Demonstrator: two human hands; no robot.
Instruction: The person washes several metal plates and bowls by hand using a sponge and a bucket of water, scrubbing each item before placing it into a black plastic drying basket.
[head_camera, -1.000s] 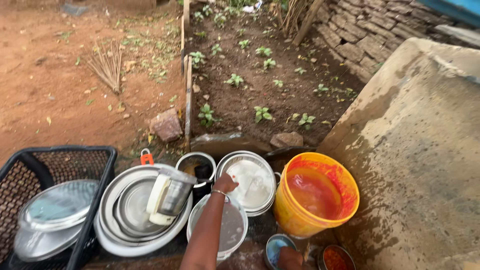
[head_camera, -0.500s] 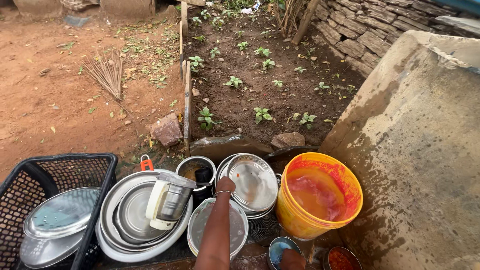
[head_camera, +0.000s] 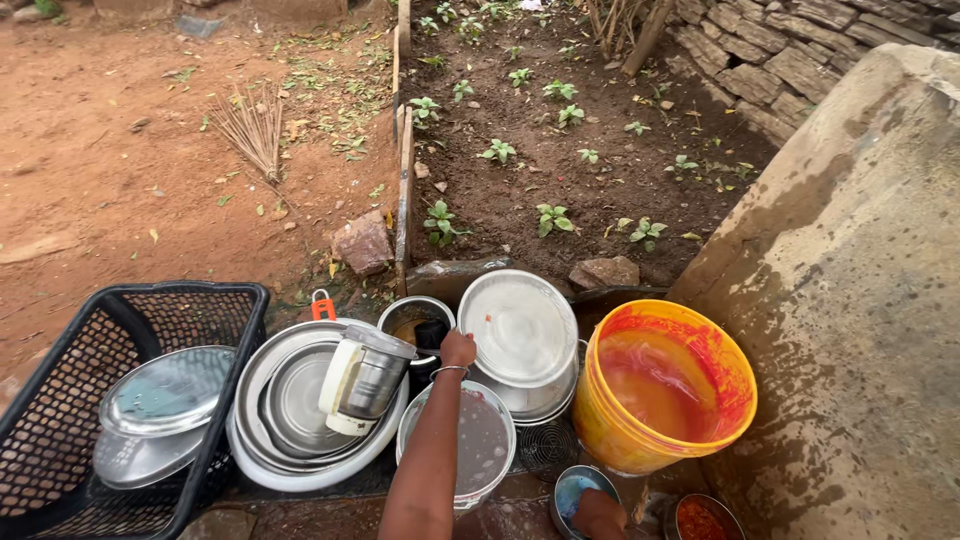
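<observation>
One hand, left (head_camera: 458, 349), grips steel plate (head_camera: 520, 327) rim (tilted, face toward camera).

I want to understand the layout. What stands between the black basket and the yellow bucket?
In the head view, a steel basin holding a mixer jar, a small pot, the left hand at a steel plate, and a white bucket.

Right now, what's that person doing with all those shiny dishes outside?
A person is crouched over a pile of dishes on the ground by a small garden bed. Their left hand holds the edge of a round steel plate, tilted up above a stack of pans. The right hand is low at the picture's edge, by a small blue bowl. Beside them stand a yellow bucket of orange-red water, a white bucket of murky water, and a black basket holding steel plates.
</observation>
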